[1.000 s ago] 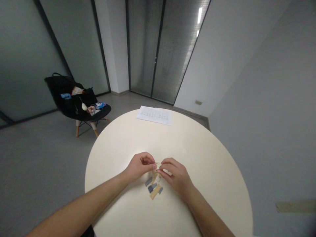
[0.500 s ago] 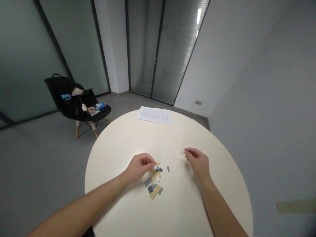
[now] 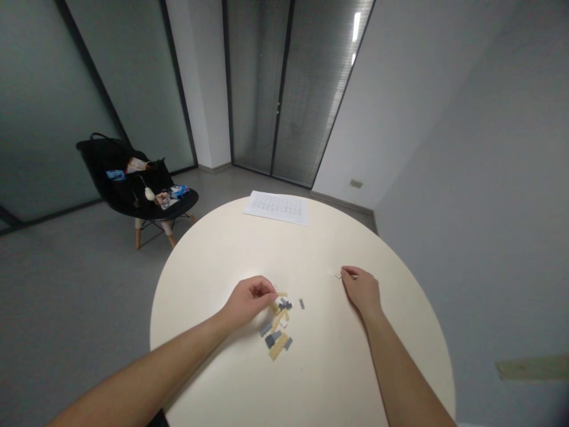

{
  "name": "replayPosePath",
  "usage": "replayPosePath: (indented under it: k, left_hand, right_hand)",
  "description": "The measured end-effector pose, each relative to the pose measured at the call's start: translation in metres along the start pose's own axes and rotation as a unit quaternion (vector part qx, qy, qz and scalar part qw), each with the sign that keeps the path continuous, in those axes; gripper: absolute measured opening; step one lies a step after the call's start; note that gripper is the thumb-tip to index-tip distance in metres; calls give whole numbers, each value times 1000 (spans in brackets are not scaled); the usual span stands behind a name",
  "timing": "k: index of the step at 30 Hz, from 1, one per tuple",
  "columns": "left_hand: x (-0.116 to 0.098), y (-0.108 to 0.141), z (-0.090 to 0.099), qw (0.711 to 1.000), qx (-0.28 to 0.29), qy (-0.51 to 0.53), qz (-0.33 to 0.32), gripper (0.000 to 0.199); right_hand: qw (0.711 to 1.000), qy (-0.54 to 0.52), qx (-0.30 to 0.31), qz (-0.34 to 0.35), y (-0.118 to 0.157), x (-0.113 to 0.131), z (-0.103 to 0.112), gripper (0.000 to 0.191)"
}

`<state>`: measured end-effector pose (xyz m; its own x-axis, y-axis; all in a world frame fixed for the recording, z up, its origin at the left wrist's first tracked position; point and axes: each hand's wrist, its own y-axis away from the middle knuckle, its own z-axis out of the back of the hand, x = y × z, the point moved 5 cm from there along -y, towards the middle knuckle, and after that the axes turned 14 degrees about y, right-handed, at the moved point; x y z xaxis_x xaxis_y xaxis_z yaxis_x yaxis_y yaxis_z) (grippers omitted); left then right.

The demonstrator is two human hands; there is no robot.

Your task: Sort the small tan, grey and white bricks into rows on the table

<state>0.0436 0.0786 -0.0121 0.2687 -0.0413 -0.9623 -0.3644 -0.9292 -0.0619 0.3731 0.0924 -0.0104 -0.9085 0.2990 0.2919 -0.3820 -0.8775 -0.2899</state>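
Observation:
My left hand (image 3: 251, 299) is closed in a pinch at the upper left edge of a small pile of toy building bricks. Whatever its fingertips hold is too small to make out. Tan bricks (image 3: 278, 347), dark grey bricks (image 3: 269, 341) and a few white ones make up the pile, and a lone grey brick (image 3: 301, 303) lies just right of it. Farther right, my right hand (image 3: 362, 290) rests low at the table, thumb and fingers pinched on a small pale piece (image 3: 338, 276). A faint whitish piece (image 3: 331, 273) shows just left of it.
The round white table (image 3: 213, 249) carries a printed paper sheet (image 3: 275, 207) at its far edge. Beyond it on the left stands a black chair (image 3: 100, 172) with a bag and small items on it. A wall is on the right.
My right hand has shifted slightly right and turned, its fingers now lower toward the table. My left hand stays pinched beside the pile. The whole view has shifted slightly.

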Motion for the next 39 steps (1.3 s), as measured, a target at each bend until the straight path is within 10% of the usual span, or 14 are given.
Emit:
replayPosePath:
  k: [26,39]
  left_hand:
    - [-4,1,2,1000,-3,-28,-4,16]
    - [-20,-1,27,962,-124,-223,-95,8]
  right_hand:
    - [988,49,9,145,10,23,0,26]
    - [987,32,-12,155,11,31,1,26]
